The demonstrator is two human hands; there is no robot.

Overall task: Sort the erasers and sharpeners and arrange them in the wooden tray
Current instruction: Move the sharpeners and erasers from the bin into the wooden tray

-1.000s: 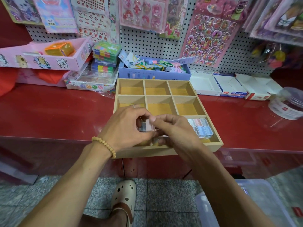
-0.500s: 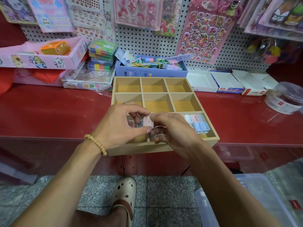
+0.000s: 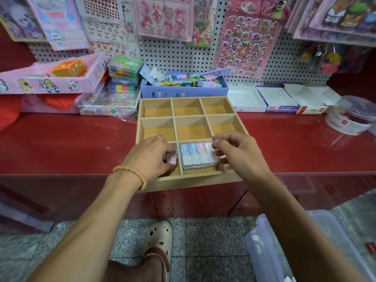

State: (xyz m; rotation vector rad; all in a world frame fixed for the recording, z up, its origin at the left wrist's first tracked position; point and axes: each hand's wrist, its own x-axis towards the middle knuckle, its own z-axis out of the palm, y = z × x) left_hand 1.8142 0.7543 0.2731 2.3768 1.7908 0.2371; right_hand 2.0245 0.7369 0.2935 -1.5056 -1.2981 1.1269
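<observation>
Red counter (image 3: 61,143) under a pegboard wall (image 3: 173,51) of sticker sheets carries the work. A wooden tray (image 3: 190,183) sits at the counter's near edge, its front rim slightly overhanging. The tray has nine compartments in three rows of three. The six in the far and middle rows show bare floors; the near row is where the filling is under way.

The near middle compartment holds small pastel cases (image 3: 198,157), packed edge to edge in two rows, evidently so that the compartment takes as many as possible. Eight tops can be counted: four in the far row, two blue then two pink, and four in the near row. Whether these are erasers or sharpeners cannot be told.

The left hand (image 3: 151,159) is over the near left compartment, fingers curled round one pink case (image 3: 172,159), held low beside the divider, apparently to start a fresh group there. The right hand (image 3: 238,153) is over the near right compartment, which it hides. Its fingers are bent, the tips at the right-hand end of the packed rows, seemingly squaring them up; whether it pinches anything cannot be told.

One hand-held case, eight placed.
</observation>
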